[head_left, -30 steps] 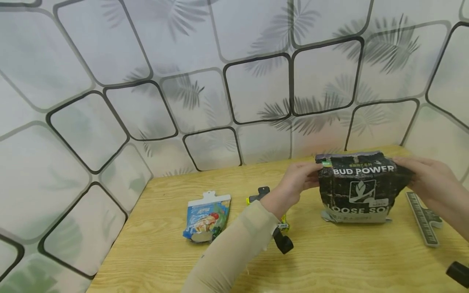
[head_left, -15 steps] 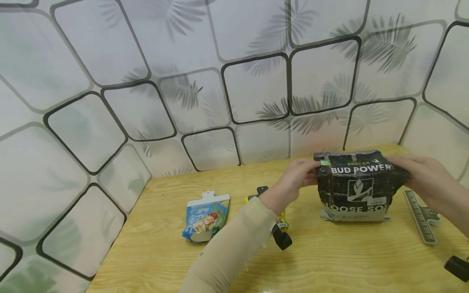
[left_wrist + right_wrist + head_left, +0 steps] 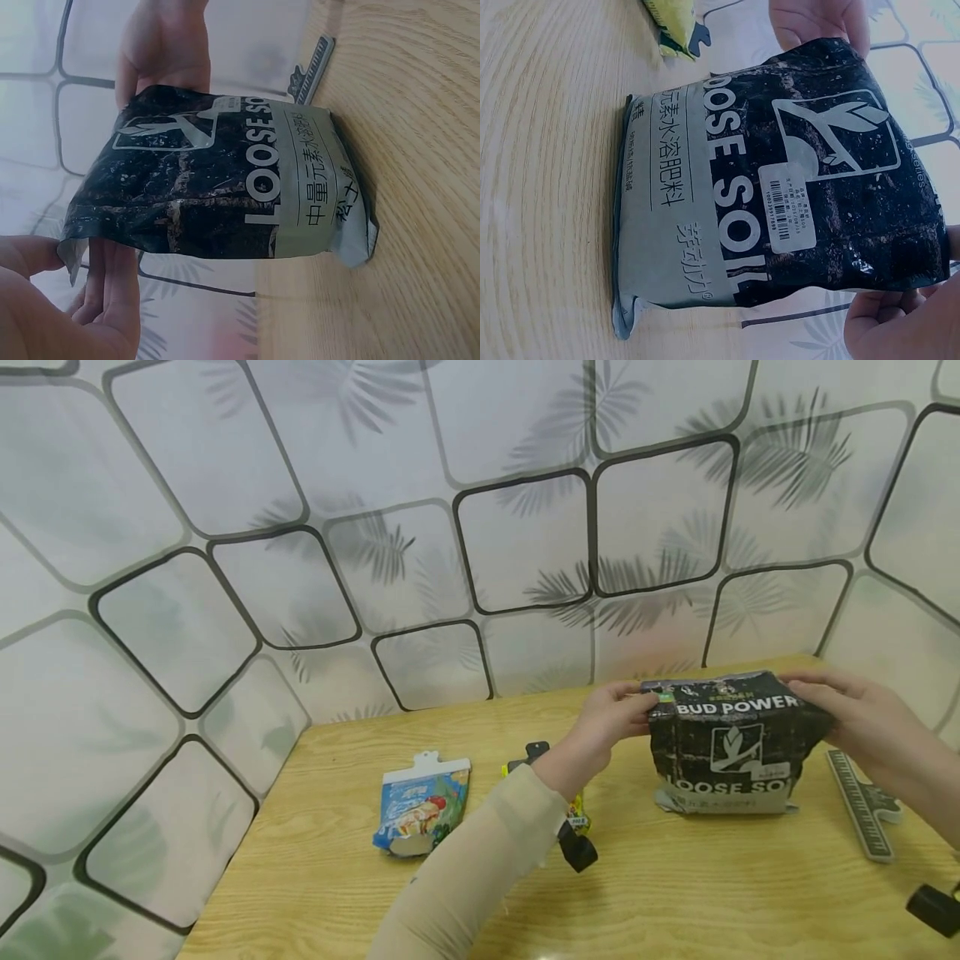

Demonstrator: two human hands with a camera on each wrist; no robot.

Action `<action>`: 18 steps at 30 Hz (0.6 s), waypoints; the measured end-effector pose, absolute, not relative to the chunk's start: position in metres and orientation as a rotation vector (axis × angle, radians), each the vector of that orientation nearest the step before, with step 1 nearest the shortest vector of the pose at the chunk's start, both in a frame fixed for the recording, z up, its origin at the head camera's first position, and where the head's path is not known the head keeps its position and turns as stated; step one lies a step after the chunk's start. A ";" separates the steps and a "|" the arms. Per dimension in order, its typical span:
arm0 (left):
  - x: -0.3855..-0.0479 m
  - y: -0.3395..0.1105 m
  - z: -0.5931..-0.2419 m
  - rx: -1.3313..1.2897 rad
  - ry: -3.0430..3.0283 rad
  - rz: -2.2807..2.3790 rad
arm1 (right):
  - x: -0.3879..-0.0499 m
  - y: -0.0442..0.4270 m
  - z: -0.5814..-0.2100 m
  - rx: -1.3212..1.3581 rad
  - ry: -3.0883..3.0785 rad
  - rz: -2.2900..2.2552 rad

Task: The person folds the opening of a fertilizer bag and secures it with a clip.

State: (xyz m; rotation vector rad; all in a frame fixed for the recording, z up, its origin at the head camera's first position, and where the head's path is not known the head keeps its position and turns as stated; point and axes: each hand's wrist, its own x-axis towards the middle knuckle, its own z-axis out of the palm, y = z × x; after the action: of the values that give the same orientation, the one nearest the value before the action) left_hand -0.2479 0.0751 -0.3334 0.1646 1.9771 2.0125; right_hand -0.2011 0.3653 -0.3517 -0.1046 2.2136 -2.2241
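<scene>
A black and pale-grey soil bag (image 3: pixel 727 752) with "BUD POWER" and "LOOSE SOIL" printing stands upright on the wooden table. My left hand (image 3: pixel 611 722) pinches its upper left corner; in the left wrist view, the thumb and fingers of that hand (image 3: pixel 82 307) are on either side of the bag's edge. At the opposite upper corner, my right hand (image 3: pixel 862 710) grips the bag, thumb in front. The bag's top edge tips toward the back in a fold. Right of the bag lies a grey bag clip (image 3: pixel 862 810) with a ridged bar.
To the left lies a blue food packet (image 3: pixel 422 814) with a white clip (image 3: pixel 427 766) across its top. A yellow packet (image 3: pixel 577 814) with a black clip (image 3: pixel 537 752) is partly hidden behind my left forearm. A patterned curtain (image 3: pixel 525 543) hangs behind the table (image 3: pixel 675 893).
The bag's top has bent over slightly and sits a little lower. Both hands keep their hold, the right one shifting slightly to the left and up.
</scene>
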 end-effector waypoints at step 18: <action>-0.247 0.074 -0.339 0.340 2.084 2.035 | -0.205 0.362 -0.355 -0.232 1.992 -2.408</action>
State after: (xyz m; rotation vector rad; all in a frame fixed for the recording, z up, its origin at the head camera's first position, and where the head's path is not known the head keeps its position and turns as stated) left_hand -0.2470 0.0739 -0.3392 0.3397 2.0844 2.0351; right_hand -0.2046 0.3624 -0.3552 -0.2320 1.9917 -2.4082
